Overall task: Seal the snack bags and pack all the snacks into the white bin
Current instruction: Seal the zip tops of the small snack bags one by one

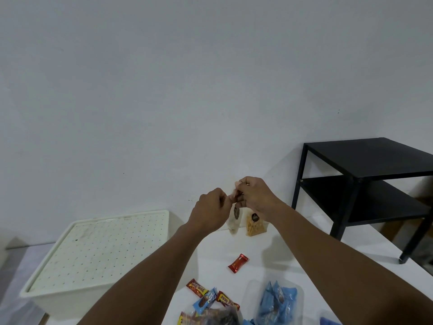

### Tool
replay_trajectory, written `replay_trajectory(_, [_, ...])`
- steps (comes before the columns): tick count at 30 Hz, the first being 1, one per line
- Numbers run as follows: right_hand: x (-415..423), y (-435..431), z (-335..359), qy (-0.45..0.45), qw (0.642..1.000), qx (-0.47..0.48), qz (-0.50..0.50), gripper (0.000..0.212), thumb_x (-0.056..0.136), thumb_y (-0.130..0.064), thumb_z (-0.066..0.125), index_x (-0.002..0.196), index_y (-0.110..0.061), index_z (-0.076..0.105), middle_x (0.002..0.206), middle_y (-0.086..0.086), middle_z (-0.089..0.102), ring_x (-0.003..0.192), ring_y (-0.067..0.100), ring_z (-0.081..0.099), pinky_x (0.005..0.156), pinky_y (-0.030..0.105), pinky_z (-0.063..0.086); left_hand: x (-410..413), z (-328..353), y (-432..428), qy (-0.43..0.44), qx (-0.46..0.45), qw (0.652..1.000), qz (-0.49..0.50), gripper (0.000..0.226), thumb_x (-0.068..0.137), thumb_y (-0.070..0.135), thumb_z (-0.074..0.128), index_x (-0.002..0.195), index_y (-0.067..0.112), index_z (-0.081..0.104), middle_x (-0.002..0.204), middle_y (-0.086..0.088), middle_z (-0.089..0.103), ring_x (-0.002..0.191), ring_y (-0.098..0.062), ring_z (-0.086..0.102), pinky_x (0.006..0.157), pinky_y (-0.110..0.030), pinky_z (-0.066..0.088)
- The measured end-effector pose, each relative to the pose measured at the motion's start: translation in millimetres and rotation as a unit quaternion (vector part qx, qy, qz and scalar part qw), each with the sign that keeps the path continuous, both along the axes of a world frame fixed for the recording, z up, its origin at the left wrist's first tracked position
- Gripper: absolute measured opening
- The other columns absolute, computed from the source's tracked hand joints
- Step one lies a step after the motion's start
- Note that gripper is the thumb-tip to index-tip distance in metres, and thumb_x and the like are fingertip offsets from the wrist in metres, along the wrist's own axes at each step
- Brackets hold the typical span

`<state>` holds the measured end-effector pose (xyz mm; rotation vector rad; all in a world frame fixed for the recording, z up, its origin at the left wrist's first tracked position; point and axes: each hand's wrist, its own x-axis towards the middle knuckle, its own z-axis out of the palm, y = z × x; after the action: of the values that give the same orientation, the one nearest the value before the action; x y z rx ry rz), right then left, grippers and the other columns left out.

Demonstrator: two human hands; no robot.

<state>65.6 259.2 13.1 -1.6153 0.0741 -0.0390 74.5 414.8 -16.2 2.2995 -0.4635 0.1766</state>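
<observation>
both hands (234,202) pinch their fingers on a crinkly clear snack bag's (234,219) top above the white table (269,249).

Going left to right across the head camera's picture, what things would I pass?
White bin → left hand → clear bag pinched at its top by both hands → right hand → black side table.
</observation>
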Motion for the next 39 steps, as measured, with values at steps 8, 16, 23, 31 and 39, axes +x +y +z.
replay_trajectory(8, [5,-3,-3,-0.023,0.999,-0.023,-0.018,0.023,0.104,-0.015,0.048,0.090,-0.001,0.059,0.079,0.012,0.066,0.070,0.020,0.070,0.064,0.032,0.054,-2,-2,9,0.045,-0.087,0.995,-0.032,0.030,0.104,0.035,0.045,0.086,0.013,0.054,0.070,-0.004,0.067,0.057,-0.016,0.072,0.060,-0.039,0.058])
replay_trajectory(16, [15,-10,-6,0.004,0.990,0.107,-0.091,0.027,0.104,-0.015,0.048,0.085,0.000,0.058,0.070,0.013,0.068,0.072,0.027,0.070,0.064,0.033,0.057,1,-19,12,0.044,-0.136,0.989,-0.047,0.022,0.086,0.045,0.074,0.094,0.026,0.066,0.091,0.011,0.070,0.069,-0.007,0.071,0.059,-0.025,0.054])
replay_trajectory(23, [48,-56,-43,0.047,0.996,-0.070,-0.037,0.018,0.097,-0.033,0.061,0.086,-0.019,0.062,0.100,-0.010,0.064,0.093,0.002,0.055,0.092,0.031,0.042,40,-40,-7,0.118,-0.249,0.961,0.002,0.011,0.097,0.020,0.062,0.087,0.019,0.067,0.090,-0.005,0.074,0.079,-0.024,0.075,0.059,-0.037,0.062])
replay_trajectory(31, [117,-84,-135,0.099,0.993,-0.062,0.019,0.022,0.087,0.005,0.064,0.083,-0.016,0.067,0.088,0.005,0.071,0.080,0.016,0.072,0.061,0.029,0.055,109,-113,-22,0.252,-0.271,0.928,0.048,0.012,0.097,0.011,0.062,0.087,0.007,0.067,0.086,-0.010,0.072,0.075,-0.026,0.070,0.062,-0.033,0.052])
replay_trajectory(39, [201,-87,-239,0.146,0.981,-0.126,-0.003,0.019,0.093,0.002,0.059,0.089,-0.015,0.067,0.088,0.004,0.066,0.083,0.020,0.066,0.077,0.043,0.061,188,-205,-48,0.285,-0.228,0.920,0.141,0.013,0.095,0.012,0.064,0.082,0.016,0.068,0.085,-0.013,0.074,0.073,-0.026,0.070,0.064,-0.035,0.051])
